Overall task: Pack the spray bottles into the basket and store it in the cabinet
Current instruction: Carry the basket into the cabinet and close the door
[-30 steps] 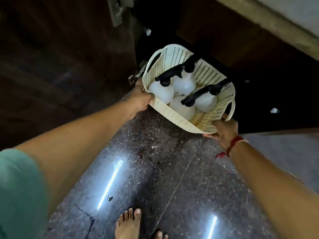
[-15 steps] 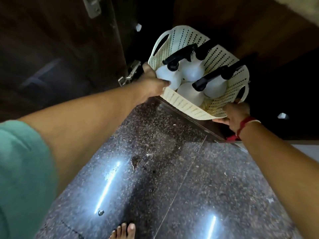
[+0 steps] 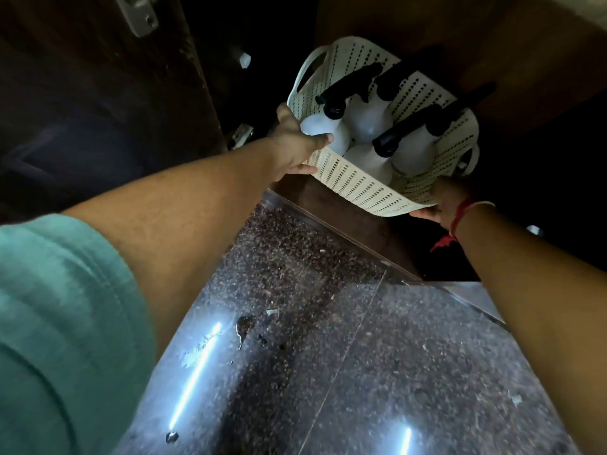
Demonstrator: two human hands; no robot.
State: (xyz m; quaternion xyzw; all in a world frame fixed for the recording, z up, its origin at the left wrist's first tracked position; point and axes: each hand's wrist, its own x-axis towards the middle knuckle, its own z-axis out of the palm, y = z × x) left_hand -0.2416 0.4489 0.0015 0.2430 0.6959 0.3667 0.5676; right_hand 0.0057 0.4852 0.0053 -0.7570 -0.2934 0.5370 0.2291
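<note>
A cream perforated basket [image 3: 358, 185] with loop handles holds several white spray bottles [image 3: 368, 118] with black trigger heads. It is tilted toward me, partly inside the dark opening of the wooden cabinet [image 3: 525, 60], over the cabinet's bottom edge. My left hand [image 3: 295, 142] grips the basket's left rim, fingers curled over it against a bottle. My right hand [image 3: 443, 201], with a red thread on the wrist, grips the near right corner from below.
The open cabinet door [image 3: 98, 93] stands at the left with metal hinges [image 3: 141, 14]. Dark speckled granite floor [image 3: 328, 356] lies below, with light reflections and small debris. The cabinet's inside is dark.
The basket has moved forward and further into the cabinet opening, both hands still on it. My view has come closer; my feet are out of sight.
</note>
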